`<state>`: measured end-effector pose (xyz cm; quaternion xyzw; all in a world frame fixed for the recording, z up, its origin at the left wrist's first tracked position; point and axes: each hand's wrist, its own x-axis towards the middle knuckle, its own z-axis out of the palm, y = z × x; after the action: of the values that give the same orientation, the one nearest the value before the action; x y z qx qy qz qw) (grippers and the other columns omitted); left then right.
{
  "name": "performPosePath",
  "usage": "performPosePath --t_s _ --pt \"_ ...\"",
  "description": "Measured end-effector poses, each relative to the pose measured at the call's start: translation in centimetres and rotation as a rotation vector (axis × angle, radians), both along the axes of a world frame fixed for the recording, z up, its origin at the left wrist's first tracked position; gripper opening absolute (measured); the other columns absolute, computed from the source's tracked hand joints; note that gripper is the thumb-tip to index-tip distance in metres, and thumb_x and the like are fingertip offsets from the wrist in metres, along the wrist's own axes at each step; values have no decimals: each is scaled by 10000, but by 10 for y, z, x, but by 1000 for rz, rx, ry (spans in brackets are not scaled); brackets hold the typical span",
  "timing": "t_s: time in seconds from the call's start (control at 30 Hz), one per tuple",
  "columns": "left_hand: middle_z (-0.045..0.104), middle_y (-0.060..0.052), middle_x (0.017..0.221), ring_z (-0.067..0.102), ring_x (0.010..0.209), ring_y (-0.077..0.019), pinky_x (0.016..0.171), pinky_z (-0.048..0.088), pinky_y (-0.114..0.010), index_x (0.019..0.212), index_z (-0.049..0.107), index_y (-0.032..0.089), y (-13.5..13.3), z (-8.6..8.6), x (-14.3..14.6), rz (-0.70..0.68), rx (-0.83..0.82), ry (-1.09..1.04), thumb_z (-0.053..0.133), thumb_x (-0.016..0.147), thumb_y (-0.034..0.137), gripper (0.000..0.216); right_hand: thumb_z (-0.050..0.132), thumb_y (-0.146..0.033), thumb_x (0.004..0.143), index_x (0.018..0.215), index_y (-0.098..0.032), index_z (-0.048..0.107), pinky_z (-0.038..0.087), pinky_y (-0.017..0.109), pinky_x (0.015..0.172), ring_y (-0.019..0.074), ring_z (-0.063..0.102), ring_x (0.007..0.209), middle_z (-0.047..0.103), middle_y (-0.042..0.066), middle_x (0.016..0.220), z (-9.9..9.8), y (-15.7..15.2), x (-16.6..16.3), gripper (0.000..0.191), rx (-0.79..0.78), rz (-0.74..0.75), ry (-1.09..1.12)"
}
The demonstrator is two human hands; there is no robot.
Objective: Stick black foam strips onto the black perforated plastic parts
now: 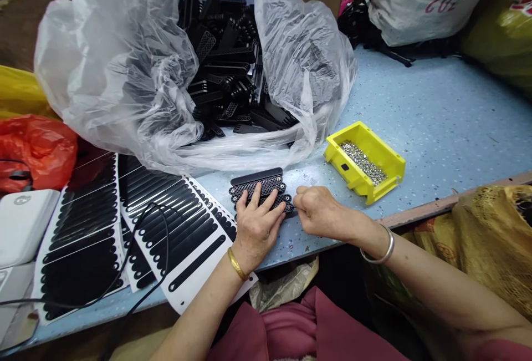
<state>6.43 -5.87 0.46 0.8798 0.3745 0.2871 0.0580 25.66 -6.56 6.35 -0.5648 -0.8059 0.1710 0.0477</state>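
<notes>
Several black textured strips [256, 179] lie side by side on the blue table, with small silver metal pieces at their ends. My left hand [258, 222] rests across them, fingers spread and pressing down flat. At their right ends is my right hand [318, 209], its fingers closed together in a pinch; whatever sits between the fingertips is hidden. A yellow bin [366, 161] stands beyond my right hand and holds many small silver metal parts [363, 162].
Behind my hands a clear plastic bag [307, 61] lies open, full of black pieces [224, 72]. Left are sheets of black adhesive strips [174, 222], a thin black cable [166, 250], a red bag [37, 150] and a white device [25, 222]. A white sack [428, 6] stands back right.
</notes>
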Motion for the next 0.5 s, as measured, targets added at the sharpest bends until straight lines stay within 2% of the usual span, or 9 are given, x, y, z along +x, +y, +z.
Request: performPosePath --t_s 0.07,0.17,0.3,0.37,0.5 --pt "716 -60 1240 529 1326 -368 1079 350 -611 1060 743 263 0 0 0 -1 10 -3 621 916 236 191 554 -49 726 660 -143 705 366 286 582 175 570 620 689 94 722 -6 4 5 190 -41 -32 93" --pt "717 -61 1237 539 1315 -371 1074 355 -611 1052 747 257 1 -1 0 -5 16 -12 626 914 235 185 553 -61 727 667 -160 709 431 263 623 159 596 641 691 40 669 -20 9 16 194 -176 -118 387" --pt "715 -72 1236 539 1315 -373 1074 350 -618 1059 747 255 1 0 1 -7 2 -24 630 907 221 195 589 -161 741 672 -149 707 420 222 475 100 514 451 621 -15 537 -35 12 23 137 -470 -289 788" --pt "715 -77 1233 542 1308 -384 1072 349 -624 1050 750 243 1 1 1 -7 -7 -33 631 904 220 190 620 -193 721 658 -139 701 405 211 436 89 501 415 600 -18 516 -40 12 22 116 -501 -340 888" --pt "712 -81 1237 541 1304 -402 1074 345 -636 1026 751 220 -1 5 2 9 -61 -60 647 891 234 171 652 -216 693 620 -143 689 407 204 428 87 506 410 591 -16 494 -45 8 17 111 -431 -390 968"
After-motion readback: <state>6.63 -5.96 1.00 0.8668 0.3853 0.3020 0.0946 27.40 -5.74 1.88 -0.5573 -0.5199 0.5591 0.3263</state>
